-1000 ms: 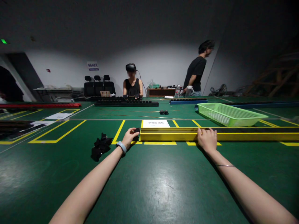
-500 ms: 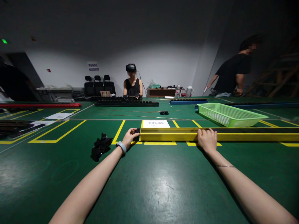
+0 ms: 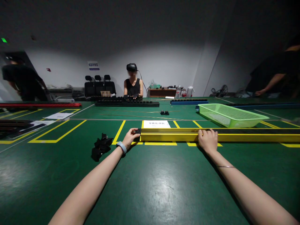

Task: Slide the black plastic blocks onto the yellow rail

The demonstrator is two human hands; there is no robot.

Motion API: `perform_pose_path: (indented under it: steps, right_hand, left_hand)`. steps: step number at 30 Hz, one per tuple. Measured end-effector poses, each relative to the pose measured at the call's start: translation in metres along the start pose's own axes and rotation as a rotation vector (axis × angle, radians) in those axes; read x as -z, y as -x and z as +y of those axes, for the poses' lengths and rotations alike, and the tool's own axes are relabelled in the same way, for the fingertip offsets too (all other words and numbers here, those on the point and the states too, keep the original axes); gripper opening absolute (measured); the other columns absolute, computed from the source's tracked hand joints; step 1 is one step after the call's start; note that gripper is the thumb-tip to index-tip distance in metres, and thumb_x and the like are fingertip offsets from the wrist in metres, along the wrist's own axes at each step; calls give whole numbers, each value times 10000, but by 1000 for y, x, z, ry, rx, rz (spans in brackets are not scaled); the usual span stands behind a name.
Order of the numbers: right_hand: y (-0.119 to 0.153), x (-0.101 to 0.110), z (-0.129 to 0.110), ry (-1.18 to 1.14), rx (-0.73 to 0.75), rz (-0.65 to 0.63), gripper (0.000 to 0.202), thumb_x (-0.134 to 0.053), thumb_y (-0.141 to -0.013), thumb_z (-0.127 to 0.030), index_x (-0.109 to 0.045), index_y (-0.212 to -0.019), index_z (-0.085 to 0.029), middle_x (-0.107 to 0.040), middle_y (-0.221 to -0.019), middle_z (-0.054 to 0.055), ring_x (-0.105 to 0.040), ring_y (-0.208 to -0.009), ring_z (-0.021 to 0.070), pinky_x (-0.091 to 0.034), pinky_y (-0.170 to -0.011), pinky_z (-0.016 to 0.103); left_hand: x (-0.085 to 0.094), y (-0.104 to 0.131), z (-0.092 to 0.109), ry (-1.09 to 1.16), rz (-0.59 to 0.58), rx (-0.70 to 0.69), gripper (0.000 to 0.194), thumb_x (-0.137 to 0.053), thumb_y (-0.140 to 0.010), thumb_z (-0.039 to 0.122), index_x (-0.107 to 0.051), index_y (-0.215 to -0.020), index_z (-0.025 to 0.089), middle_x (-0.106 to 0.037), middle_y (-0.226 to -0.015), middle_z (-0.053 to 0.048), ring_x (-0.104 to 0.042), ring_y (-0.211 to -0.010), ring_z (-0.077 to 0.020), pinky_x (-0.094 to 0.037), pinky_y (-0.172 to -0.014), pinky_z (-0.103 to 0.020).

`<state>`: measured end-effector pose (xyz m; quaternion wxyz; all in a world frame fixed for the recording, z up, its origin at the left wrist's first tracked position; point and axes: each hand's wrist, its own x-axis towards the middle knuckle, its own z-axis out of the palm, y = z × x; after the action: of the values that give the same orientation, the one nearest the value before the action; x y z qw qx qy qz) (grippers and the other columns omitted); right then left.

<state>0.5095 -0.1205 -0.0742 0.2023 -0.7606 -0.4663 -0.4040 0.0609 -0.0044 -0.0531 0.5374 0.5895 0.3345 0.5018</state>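
Observation:
A long yellow rail (image 3: 173,137) lies across the green table (image 3: 150,175) and runs out of view at the right. My left hand (image 3: 130,138), with a pale band on its wrist, pinches a small black block (image 3: 137,134) against the rail's left end. Farther along, my right hand (image 3: 208,140) is closed over the rail, its fingers curled on the top edge. Left of my left hand lies a pile of black parts (image 3: 101,147). Just behind the rail is a white printed sheet (image 3: 156,124).
A green basket (image 3: 231,116) sits behind the rail at the right. Two small black parts (image 3: 164,112) and thin rods lie mid-table. Across the table a person (image 3: 133,84) in a headset works by a black rail (image 3: 126,103). Other people stand at far left and right.
My hands, the black block and the yellow rail look nearly unmoved. In the background, the person at the right has moved farther right, and the person at the left shows more fully.

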Motion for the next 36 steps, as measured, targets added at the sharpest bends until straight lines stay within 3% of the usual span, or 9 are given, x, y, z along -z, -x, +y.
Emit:
perform_pose_path:
  steps: [36]
  right_hand:
    - [1,0,0,1,4,15,476,-311,-893,-380,-674,-821,-81,-641,-878,183,-455,-1096,313,-299,-967,516]
  left_hand:
    - [0,2,3,-61,-23,-59,339,-679,-664,283,-621,-981,180,-627,-1028,-77,-565,-1005,-205,-403,-936,-354]
